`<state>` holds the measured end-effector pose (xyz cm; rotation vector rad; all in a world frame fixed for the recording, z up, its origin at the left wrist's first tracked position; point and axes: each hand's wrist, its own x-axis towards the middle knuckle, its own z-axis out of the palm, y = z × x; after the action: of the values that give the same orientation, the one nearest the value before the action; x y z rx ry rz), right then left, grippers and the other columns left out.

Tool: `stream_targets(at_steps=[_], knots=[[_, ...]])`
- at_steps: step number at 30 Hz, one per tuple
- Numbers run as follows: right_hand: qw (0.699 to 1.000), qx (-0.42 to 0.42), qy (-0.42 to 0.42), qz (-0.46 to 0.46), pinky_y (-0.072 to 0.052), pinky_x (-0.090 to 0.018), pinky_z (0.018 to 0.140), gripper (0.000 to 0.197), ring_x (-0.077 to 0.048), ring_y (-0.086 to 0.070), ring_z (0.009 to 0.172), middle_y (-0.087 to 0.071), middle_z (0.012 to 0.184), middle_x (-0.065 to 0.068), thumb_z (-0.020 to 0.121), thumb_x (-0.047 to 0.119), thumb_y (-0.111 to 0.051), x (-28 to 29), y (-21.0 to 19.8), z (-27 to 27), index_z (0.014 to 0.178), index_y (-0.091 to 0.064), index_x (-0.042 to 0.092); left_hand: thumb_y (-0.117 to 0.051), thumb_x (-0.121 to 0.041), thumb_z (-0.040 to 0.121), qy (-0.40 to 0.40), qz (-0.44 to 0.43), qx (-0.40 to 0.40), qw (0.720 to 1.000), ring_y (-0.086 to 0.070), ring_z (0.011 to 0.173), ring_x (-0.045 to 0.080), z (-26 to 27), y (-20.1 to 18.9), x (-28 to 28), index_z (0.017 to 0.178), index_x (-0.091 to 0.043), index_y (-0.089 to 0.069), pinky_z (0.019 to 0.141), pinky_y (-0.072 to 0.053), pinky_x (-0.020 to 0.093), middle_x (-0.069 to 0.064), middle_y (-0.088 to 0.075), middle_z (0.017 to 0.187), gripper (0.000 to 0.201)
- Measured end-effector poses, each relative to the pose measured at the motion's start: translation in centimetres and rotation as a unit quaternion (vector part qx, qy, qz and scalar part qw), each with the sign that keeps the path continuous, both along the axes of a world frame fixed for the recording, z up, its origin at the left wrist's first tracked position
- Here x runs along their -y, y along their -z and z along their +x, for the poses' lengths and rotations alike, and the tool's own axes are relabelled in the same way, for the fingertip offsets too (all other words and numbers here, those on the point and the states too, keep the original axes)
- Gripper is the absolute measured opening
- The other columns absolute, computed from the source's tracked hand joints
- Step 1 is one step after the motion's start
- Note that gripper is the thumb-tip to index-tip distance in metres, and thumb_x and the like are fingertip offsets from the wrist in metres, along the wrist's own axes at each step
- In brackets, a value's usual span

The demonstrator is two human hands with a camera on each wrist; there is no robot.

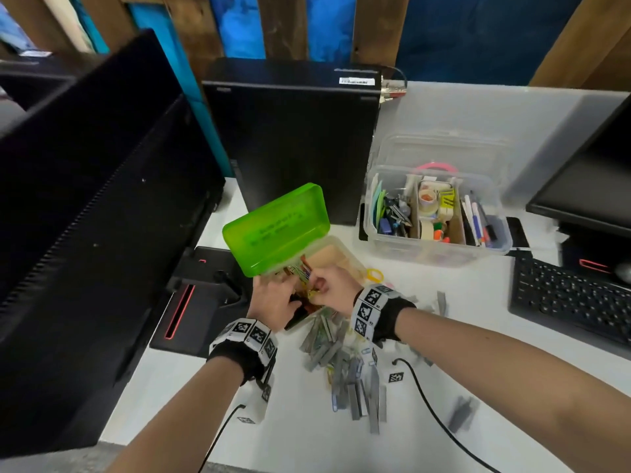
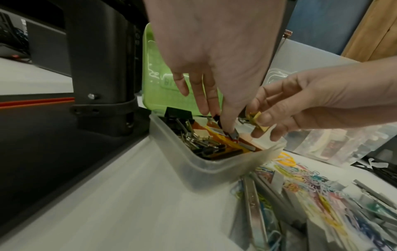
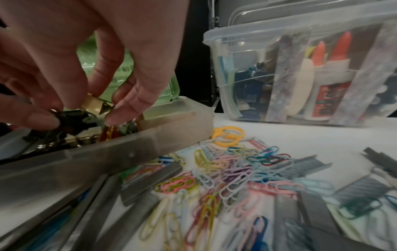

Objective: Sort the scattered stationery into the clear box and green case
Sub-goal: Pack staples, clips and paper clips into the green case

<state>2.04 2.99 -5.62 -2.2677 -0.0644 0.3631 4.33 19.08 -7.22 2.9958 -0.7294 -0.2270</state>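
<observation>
The green case stands with its lid [image 1: 276, 227] up and its frosted base [image 2: 214, 171] partly filled with binder clips and other small items. Both hands hover over the base. My left hand [image 2: 221, 122] reaches down inside and pinches a dark binder clip [image 2: 233, 135]. Just above the base, my right hand [image 3: 86, 110] pinches a yellow binder clip [image 2: 255, 117]. The clear box [image 1: 437, 213] stands to the right, lid off, with glue, tape and pens in its compartments. Coloured paper clips [image 3: 236, 169] and grey staple strips [image 1: 355, 387] lie scattered in front of the case.
A monitor [image 1: 85, 216] stands close on the left, its base [image 1: 198, 302] beside the case. A black computer tower [image 1: 293, 138] is behind. A keyboard [image 1: 566, 298] lies at the right. A yellow plastic ring [image 3: 227, 135] sits by the case. Black cables [image 1: 430, 411] cross the near table.
</observation>
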Motion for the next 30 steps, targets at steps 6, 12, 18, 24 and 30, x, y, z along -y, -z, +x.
stream_targets(at_steps=[6,12,18,24,30], knots=[[0.997,-0.007,-0.057,-0.060,-0.047,-0.035,0.077,0.022,-0.024,-0.053,0.086,-0.049,0.090,-0.005,0.074,0.004,-0.070,-1.2,0.4,0.5,0.095,-0.066,0.008,-0.061,-0.045,0.080,-0.016,0.031,-0.014,0.999,-0.052,0.112,0.019,0.5,-0.1,-0.6,0.104,-0.027,-0.056,0.086,-0.028,0.034,-0.008,-0.064,0.106,0.031],[0.993,-0.001,-0.069,-0.092,-0.044,-0.032,0.089,0.017,-0.029,-0.056,0.107,-0.052,0.122,-0.012,0.081,0.010,-0.067,-2.5,1.2,0.6,0.097,-0.065,0.015,-0.061,-0.048,0.077,-0.038,0.016,-0.026,0.999,-0.053,0.107,0.020,0.7,-0.1,-1.1,0.111,-0.029,-0.050,0.083,-0.026,0.037,-0.009,-0.063,0.109,0.040],[0.993,0.018,-0.055,-0.106,-0.042,-0.027,0.083,0.017,-0.029,-0.057,0.104,-0.050,0.123,-0.010,0.084,0.010,-0.064,-3.2,0.9,1.8,0.100,-0.063,0.015,-0.059,-0.053,0.078,-0.061,0.020,0.001,0.998,-0.053,0.108,0.020,0.3,-0.4,-1.3,0.114,-0.027,-0.049,0.085,-0.027,0.037,-0.008,-0.061,0.115,0.046],[0.991,0.005,-0.064,-0.115,-0.043,-0.029,0.093,0.024,-0.029,-0.052,0.115,-0.052,0.125,-0.008,0.083,0.006,-0.064,-3.3,0.8,2.5,0.105,-0.063,0.016,-0.060,-0.059,0.077,-0.080,0.009,0.011,0.997,-0.051,0.111,0.021,0.3,0.0,-1.7,0.122,-0.023,-0.046,0.089,-0.030,0.037,-0.002,-0.056,0.119,0.059],[0.992,0.002,-0.072,-0.101,-0.048,-0.031,0.092,0.040,-0.020,-0.059,0.107,-0.063,0.117,-0.001,0.081,0.001,-0.062,-2.8,0.6,2.3,0.116,-0.060,0.019,-0.058,-0.061,0.079,-0.071,0.010,0.003,0.997,-0.051,0.112,0.021,0.5,0.3,-1.4,0.122,-0.023,-0.044,0.091,-0.031,0.038,-0.001,-0.054,0.121,0.058]])
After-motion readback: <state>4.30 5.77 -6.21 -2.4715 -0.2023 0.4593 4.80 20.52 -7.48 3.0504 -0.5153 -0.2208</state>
